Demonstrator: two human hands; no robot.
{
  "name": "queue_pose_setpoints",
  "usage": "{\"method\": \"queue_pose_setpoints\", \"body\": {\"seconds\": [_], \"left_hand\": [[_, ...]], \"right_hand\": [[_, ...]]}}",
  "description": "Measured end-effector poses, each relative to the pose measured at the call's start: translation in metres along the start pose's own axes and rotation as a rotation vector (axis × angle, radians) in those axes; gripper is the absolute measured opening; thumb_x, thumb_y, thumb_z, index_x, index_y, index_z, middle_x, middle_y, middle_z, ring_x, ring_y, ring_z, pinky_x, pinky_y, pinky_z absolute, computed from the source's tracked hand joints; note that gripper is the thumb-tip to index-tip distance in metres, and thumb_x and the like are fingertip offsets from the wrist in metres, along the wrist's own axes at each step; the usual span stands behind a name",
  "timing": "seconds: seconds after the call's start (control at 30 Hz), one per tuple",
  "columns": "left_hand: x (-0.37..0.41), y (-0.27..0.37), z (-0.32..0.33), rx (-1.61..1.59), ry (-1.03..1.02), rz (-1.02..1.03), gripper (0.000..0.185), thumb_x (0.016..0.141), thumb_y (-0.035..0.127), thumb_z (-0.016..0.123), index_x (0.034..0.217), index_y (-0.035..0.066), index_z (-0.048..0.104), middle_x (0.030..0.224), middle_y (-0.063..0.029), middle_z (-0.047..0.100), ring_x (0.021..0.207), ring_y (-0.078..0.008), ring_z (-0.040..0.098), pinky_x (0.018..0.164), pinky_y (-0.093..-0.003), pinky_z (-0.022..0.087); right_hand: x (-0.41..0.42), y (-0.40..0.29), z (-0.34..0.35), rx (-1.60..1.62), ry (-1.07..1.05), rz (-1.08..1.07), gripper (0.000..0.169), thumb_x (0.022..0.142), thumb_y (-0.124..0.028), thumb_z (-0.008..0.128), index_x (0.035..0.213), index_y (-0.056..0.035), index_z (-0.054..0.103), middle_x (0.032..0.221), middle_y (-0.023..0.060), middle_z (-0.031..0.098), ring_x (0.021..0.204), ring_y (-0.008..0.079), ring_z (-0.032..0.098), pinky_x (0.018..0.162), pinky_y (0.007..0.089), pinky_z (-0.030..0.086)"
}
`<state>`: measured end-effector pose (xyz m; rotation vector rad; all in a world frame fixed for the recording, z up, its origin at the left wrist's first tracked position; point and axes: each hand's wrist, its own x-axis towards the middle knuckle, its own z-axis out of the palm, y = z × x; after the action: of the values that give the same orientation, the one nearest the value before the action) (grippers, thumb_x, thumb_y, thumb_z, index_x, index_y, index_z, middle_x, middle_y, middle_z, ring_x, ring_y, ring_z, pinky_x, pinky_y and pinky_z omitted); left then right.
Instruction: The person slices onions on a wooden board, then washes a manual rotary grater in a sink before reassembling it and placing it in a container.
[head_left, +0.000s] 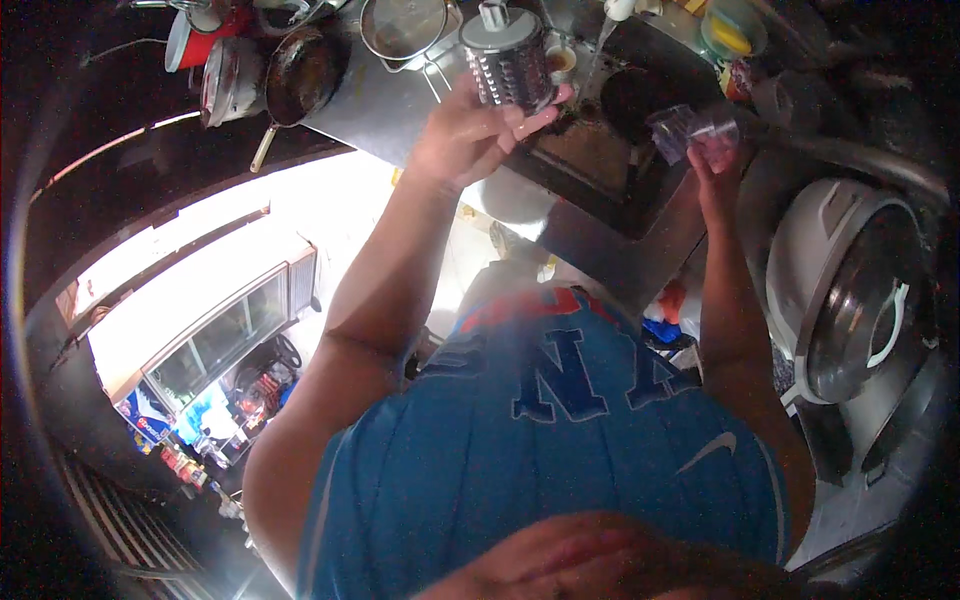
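My left hand (480, 131) holds a perforated metal drum (510, 75), which looks like a grater drum, with a grey cap and a knob at its top end. The fingers curl around its lower part. To the right, my right hand (714, 159) grips a clear plastic piece (675, 131), possibly a part of a container; its exact shape is blurred. Between and below the hands lies a dark sink (585, 157). A thin stream of water (604, 37) runs from a tap (619, 9) beyond it. A small cup (561, 61) stands just right of the drum.
A mesh strainer (405, 30) and a frying pan (300, 79) are left of the drum on the metal counter (352, 112). A bowl (735, 30) with a yellow item stands at the back right. A large pan with a glass lid (862, 300) is near my right arm.
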<state>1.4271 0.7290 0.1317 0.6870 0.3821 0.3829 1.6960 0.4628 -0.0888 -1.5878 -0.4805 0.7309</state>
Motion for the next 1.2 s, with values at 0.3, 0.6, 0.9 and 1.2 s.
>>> {"method": "queue_pose_setpoints", "body": {"seconds": [0.3,0.6,0.9,1.2], "left_hand": [[0.001,-0.027,-0.041,-0.189,0.016,-0.12,0.068,0.094,0.008,0.067,0.155,0.007,0.038,0.142,-0.022,0.059,0.129,-0.044,0.063,0.11,-0.0507,0.055],[0.093,-0.094,-0.132,0.652,0.299,-0.31,0.06,0.092,0.018,0.078,0.142,0.004,0.05,0.12,-0.0116,0.068,0.1,-0.0263,0.07,0.084,-0.0404,0.058],[0.158,-0.127,-0.13,0.834,0.202,-0.038,0.035,0.105,0.036,0.057,0.123,0.007,0.058,0.103,-0.015,0.07,0.085,-0.0262,0.071,0.069,-0.0424,0.056],[0.157,-0.11,-0.084,0.32,0.441,-0.39,0.043,0.109,0.044,0.042,0.115,0.004,0.058,0.085,-0.0117,0.061,0.062,-0.0269,0.059,0.055,-0.0419,0.051]], "right_hand": [[0.004,0.016,-0.003,0.051,0.005,-0.008,0.066,0.091,-0.022,0.085,0.139,-0.0029,0.045,0.13,0.0154,0.066,0.122,0.0269,0.064,0.108,0.0409,0.052],[0.007,0.017,0.002,0.104,-0.021,0.053,0.074,0.085,-0.023,0.09,0.14,-0.0032,0.046,0.12,0.0125,0.069,0.112,0.0259,0.069,0.102,0.0425,0.055],[-0.001,0.0,0.011,0.097,-0.065,0.06,0.071,0.087,-0.022,0.088,0.142,-0.0035,0.045,0.124,0.016,0.07,0.117,0.0263,0.069,0.103,0.0442,0.055],[-0.005,-0.005,0.012,0.068,-0.016,0.065,0.066,0.088,-0.019,0.088,0.136,-0.0055,0.044,0.133,0.0155,0.068,0.118,0.0266,0.069,0.106,0.0435,0.054]]}}
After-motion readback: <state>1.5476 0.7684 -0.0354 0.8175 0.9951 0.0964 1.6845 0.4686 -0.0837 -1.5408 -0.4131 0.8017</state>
